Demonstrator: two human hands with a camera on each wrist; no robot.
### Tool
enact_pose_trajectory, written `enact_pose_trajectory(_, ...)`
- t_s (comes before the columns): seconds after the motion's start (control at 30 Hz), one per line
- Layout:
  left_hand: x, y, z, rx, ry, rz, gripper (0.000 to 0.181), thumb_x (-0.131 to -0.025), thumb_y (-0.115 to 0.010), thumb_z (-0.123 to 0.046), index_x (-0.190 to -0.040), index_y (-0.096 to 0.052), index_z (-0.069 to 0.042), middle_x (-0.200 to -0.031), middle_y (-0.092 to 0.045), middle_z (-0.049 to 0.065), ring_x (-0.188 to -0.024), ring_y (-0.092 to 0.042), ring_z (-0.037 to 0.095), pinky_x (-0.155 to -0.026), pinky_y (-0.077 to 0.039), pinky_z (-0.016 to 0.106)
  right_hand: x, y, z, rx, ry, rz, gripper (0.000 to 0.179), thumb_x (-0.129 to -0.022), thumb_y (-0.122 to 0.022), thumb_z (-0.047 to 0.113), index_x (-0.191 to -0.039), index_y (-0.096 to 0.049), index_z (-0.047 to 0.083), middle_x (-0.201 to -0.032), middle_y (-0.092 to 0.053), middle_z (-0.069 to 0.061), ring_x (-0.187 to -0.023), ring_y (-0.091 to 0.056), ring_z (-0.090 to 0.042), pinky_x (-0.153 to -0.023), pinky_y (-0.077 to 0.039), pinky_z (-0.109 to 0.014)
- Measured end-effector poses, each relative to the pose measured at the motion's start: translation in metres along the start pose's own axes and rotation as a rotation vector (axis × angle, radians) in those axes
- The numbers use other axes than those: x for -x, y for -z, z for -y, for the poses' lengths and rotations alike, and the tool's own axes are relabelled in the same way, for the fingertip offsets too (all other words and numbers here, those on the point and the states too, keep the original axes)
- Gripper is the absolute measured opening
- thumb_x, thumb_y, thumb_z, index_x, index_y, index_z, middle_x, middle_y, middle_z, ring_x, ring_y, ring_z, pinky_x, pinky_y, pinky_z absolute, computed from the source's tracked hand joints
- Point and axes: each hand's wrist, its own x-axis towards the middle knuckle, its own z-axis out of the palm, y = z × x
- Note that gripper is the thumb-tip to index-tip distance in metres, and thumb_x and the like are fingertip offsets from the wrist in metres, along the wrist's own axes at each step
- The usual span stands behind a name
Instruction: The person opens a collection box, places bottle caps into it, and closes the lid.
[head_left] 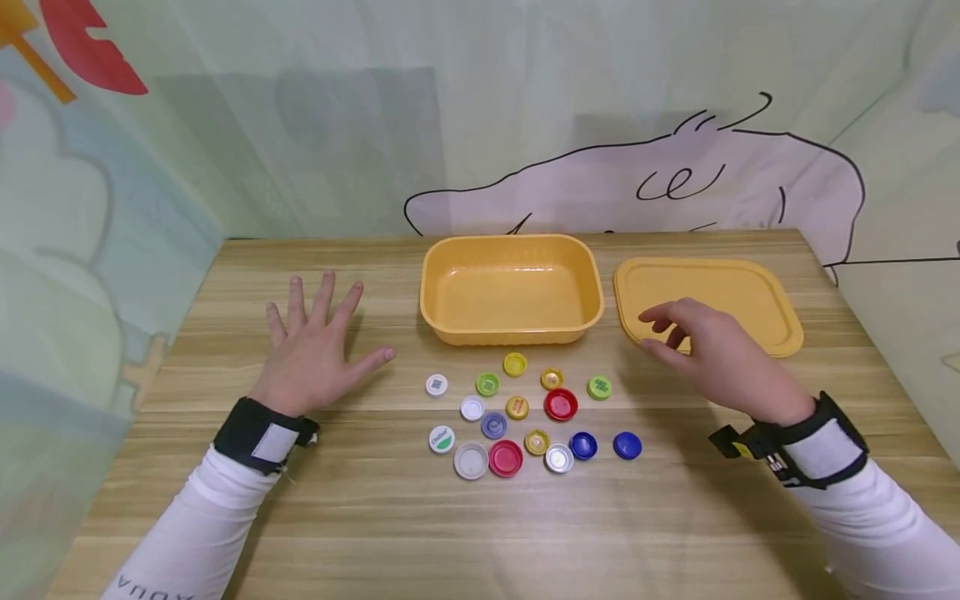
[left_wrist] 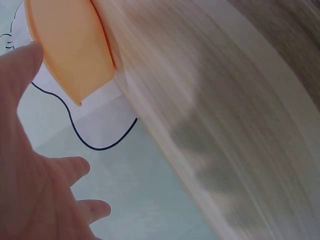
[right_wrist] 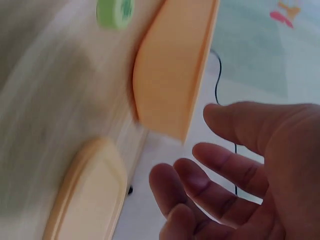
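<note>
My left hand (head_left: pixel 306 358) is spread with straight fingers over the left part of the table, holding nothing. Over the near left corner of a flat yellow lid (head_left: pixel 720 292) hovers my right hand (head_left: pixel 720 358), its fingers loosely bent and nothing between them. Between the hands stands a yellow plastic box (head_left: pixel 510 321), with no caps visible inside. In front of it lie several bottle caps, among them a red cap (head_left: pixel 561 404), a green cap (head_left: pixel 600 387), a blue cap (head_left: pixel 627 445) and a white cap (head_left: pixel 442 439). The right wrist view shows the box wall (right_wrist: pixel 167 70) beyond the fingers.
The wooden table (head_left: pixel 360 517) ends at the back against a curtain (head_left: pixel 315 150) with printed drawings. More caps, such as a grey cap (head_left: pixel 471 460) and a yellow cap (head_left: pixel 515 364), lie scattered mid-table, some close together.
</note>
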Motion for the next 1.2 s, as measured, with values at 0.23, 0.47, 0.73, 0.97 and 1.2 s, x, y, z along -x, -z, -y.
enact_pose_trajectory(0.23,0.003,0.001,-0.006,0.003,-0.006,0.006,0.095,-0.076,-0.036,-0.08,-0.147,-0.014,-0.022,-0.152,-0.004,0.017,-0.131,0.016,0.042,-0.095,0.003,0.073,0.002,-0.017,0.018,0.0,0.057,0.093,0.033,-0.082,-0.07,0.027,-0.111,-0.058,0.015,-0.096,-0.058,0.0,-0.078,-0.052,-0.013,-0.063,-0.05,-0.03)
enact_pose_trajectory(0.47,0.014,0.008,-0.044,-0.002,-0.099,0.036,0.096,-0.073,-0.034,-0.084,-0.139,-0.036,-0.013,-0.138,-0.035,0.018,-0.128,-0.023,0.042,-0.099,-0.017,0.067,0.005,-0.031,0.03,-0.006,0.092,0.158,0.035,-0.084,-0.067,0.034,-0.112,-0.057,0.016,-0.1,-0.058,0.0,-0.079,-0.053,-0.014,-0.066,-0.05,-0.033)
enact_pose_trajectory(0.73,0.014,0.007,-0.107,0.11,-0.331,0.064,0.081,-0.077,-0.045,-0.075,-0.128,-0.048,-0.012,-0.115,-0.05,0.003,-0.102,-0.045,0.02,-0.086,-0.044,0.042,0.011,-0.042,0.033,0.02,0.122,0.154,0.036,-0.081,-0.07,0.033,-0.11,-0.059,0.016,-0.097,-0.056,0.004,-0.077,-0.053,-0.011,-0.065,-0.05,-0.03)
enact_pose_trajectory(0.97,0.002,-0.009,-0.156,0.089,-0.519,0.048,0.053,-0.081,-0.061,-0.054,-0.114,-0.057,-0.013,-0.092,-0.044,-0.003,-0.082,-0.035,0.014,-0.072,-0.04,0.029,0.016,-0.052,0.04,0.056,0.176,0.146,0.043,-0.075,-0.074,0.038,-0.109,-0.06,0.016,-0.097,-0.053,0.004,-0.081,-0.052,-0.01,-0.07,-0.052,-0.029)
enact_pose_trajectory(1.2,-0.007,-0.028,-0.18,0.065,-0.534,0.09,0.042,-0.081,-0.063,-0.052,-0.101,-0.061,-0.016,-0.089,-0.045,-0.004,-0.08,-0.035,0.014,-0.071,-0.038,0.029,0.016,-0.059,0.048,0.041,0.24,0.108,0.044,-0.072,-0.077,0.038,-0.106,-0.062,0.014,-0.096,-0.055,0.003,-0.086,-0.049,-0.01,-0.073,-0.05,-0.03)
